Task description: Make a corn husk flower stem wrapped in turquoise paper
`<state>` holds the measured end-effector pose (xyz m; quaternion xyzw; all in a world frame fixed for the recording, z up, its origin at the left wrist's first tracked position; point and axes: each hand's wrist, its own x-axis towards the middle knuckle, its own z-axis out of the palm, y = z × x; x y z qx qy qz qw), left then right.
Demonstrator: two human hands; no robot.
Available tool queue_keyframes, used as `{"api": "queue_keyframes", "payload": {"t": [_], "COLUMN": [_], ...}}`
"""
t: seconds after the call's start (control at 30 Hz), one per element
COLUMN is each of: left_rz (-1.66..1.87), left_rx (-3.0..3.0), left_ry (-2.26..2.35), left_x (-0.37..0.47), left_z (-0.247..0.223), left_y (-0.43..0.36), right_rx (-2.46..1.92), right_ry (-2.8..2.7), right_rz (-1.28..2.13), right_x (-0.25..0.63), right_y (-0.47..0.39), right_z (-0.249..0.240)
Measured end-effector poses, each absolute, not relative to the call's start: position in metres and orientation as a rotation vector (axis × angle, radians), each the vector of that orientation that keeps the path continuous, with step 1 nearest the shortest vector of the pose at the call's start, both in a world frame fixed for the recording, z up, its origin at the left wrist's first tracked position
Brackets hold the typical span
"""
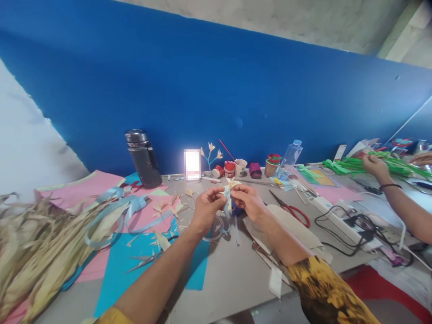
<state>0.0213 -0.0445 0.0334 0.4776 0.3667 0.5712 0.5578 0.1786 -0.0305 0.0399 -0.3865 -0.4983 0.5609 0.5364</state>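
Holding small pale husk flower [231,182] above the table's [232,281] near half, roughly at centre of view. Pinching light-blue ribbon [227,215] just below it with left hand [207,208], thumb and index together; gripping the flower's base with right hand [249,200], fingertips also together. Cannot tell exact contact under the fingertips, too small. Seeing ribbon hang down from the pinch, beside blue glue gun [237,209], partly hidden behind right hand. On the left: see dried husk bundle [43,256], loose ribbon loops [89,236], pink paper [81,186], and silver scissors [146,259] lying open on blue paper [118,270]. Note loose husk petals [160,208] near left forearm. Against blue wall [202,90]: see dark thermos [145,159], three-bloom flower stem [209,157], paper cup [240,168], magenta roll [255,170], clear plastic bottle [289,161]. To the right of right hand: find red-handled scissors [293,209], blades apart, then white power strip [332,219] with black cables [334,243] across it. At far right: see another person's hand [375,166] at bundle of green stems [405,167]; cannot tell whether gripping any.
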Motion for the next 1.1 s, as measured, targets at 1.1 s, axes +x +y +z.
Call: {"api": "queue_keyframes", "payload": {"t": [1.1], "left_rz": [1.419], "left_rx": [1.006], "left_ry": [0.814], "left_x": [0.0262], "left_z": [0.0322], "left_y": [-0.0460], "right_rx": [-0.844], "right_ry": [-1.062], "right_rz": [1.472], "right_x": [0.1752], "right_y": [-0.0262], "right_z": [0.0341]}}
